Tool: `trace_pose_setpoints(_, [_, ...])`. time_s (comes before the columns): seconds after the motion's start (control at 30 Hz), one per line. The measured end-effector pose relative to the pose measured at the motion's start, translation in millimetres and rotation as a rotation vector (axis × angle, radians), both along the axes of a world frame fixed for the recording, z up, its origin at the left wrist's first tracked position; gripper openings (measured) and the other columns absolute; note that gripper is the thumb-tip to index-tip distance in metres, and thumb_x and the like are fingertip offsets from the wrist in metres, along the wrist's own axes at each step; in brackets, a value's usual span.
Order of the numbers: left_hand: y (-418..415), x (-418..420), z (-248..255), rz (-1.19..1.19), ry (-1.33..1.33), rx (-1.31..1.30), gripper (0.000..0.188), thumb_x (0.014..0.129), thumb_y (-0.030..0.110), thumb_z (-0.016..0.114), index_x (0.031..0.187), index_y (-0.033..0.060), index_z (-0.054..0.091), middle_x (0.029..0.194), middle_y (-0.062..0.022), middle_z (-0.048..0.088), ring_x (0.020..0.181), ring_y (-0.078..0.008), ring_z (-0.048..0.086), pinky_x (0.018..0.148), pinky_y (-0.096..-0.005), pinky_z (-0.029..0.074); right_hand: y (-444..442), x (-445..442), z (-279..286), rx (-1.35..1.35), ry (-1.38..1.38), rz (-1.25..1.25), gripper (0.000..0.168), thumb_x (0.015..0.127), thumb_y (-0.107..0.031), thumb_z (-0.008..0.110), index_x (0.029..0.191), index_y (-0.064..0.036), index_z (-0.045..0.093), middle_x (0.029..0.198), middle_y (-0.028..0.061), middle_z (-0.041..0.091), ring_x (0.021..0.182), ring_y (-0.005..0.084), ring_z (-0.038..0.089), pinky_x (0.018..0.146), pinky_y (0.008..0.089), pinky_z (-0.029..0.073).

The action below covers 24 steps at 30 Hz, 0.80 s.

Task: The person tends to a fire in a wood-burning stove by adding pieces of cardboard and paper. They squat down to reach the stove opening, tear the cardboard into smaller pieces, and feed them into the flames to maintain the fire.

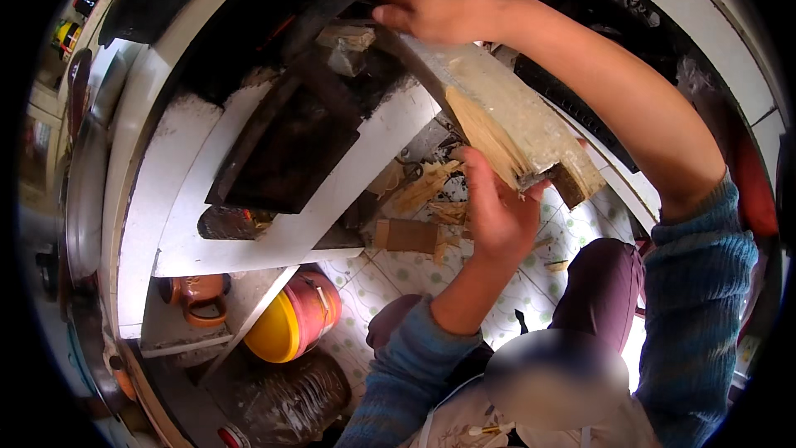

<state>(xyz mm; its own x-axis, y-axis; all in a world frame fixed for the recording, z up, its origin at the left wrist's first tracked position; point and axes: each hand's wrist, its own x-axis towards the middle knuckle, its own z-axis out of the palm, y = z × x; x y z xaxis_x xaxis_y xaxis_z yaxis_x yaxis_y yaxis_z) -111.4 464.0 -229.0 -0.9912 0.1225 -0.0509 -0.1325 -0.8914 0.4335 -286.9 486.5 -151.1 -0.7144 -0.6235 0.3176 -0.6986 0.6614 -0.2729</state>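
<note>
A thick, weathered wooden board (497, 93) slants across the view, with a fresh pale split (485, 130) along one edge and a notched near end. My left hand (507, 218) grips that lower end, thumb on the split side. At the board's far end, beside a sooty stove opening (298, 37), my right hand (429, 6) closes around the wood; its fingertips are lost in shadow. A short wood piece (348, 40) lies at the opening, next to the board. Below it, a black metal plate (286, 143) rests against the white stove front (385, 137).
Split wood scraps (435, 190) and a cardboard piece (407, 236) lie on the tiled floor (398, 286). A pink bucket with a yellow lid (292, 317) stands beside a shelf with a brown clay mug (202, 298). Dark plastic-wrapped material (292, 392) sits nearer. My knee (597, 292) is close beneath the board.
</note>
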Motion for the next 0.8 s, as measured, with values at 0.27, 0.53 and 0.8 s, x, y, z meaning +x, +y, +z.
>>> trace_pose_setpoints(0.27, [-33,-29,-20,0.284,-0.083,-0.164,0.039,0.089,0.038,0.029,0.103,0.0061,0.048,0.101,-0.005,0.052,0.093,-0.0155,0.049,0.085,-0.0319,0.036,42,59,-2,-0.463,0.079,0.181,0.02,0.077,-0.016,0.051,0.083,0.002,0.059,0.08,0.0182,0.058,0.078,0.0334,0.055,0.073,0.0361,0.043])
trace_pose_setpoints(0.53, [-19,-32,-22,0.234,-0.16,-0.072,0.043,0.089,0.039,0.03,0.113,0.0061,0.042,0.11,-0.0063,0.048,0.102,-0.0174,0.045,0.088,-0.0324,0.035,-21,40,14,0.2,-0.002,0.275,0.021,0.077,-0.006,0.047,0.094,0.003,0.053,0.102,0.0164,0.051,0.099,0.0306,0.046,0.084,0.0361,0.039])
trace_pose_setpoints(0.8, [-20,-23,-11,0.019,0.03,0.073,0.056,0.081,0.049,0.041,0.116,0.0053,0.038,0.111,-0.0061,0.047,0.102,-0.0213,0.046,0.084,-0.0353,0.04,-37,20,6,0.24,-0.049,0.207,0.026,0.074,-0.009,0.047,0.096,0.004,0.052,0.098,0.02,0.052,0.099,0.0323,0.046,0.085,0.0366,0.038])
